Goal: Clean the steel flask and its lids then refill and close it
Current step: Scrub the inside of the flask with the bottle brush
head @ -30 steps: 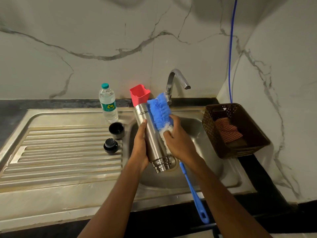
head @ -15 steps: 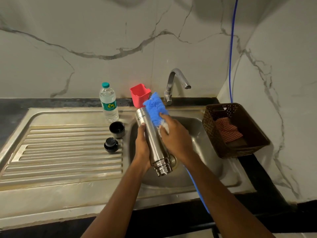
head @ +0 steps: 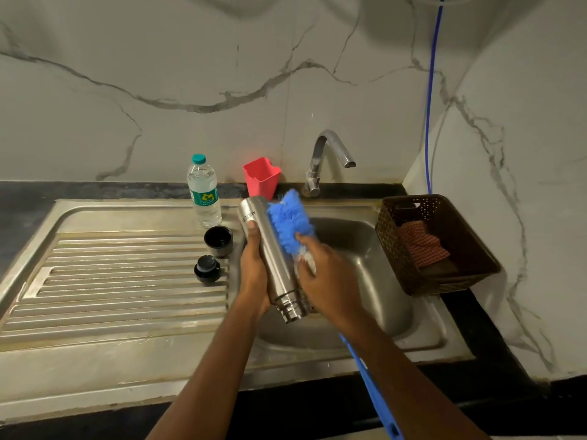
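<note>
The left hand (head: 254, 274) wraps the steel flask (head: 273, 249), mouth end toward the person, while the right hand (head: 330, 281) grips the blue bottle brush (head: 290, 223) lying along its right side.

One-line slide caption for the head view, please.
Over the sink, left hand holds steel flask; right hand presses blue brush against it.

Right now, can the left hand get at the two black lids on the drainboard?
Probably, but not freely: the left hand grips the flask. The cup lid and the stopper sit close to its left on the drainboard, nothing between them.
</note>
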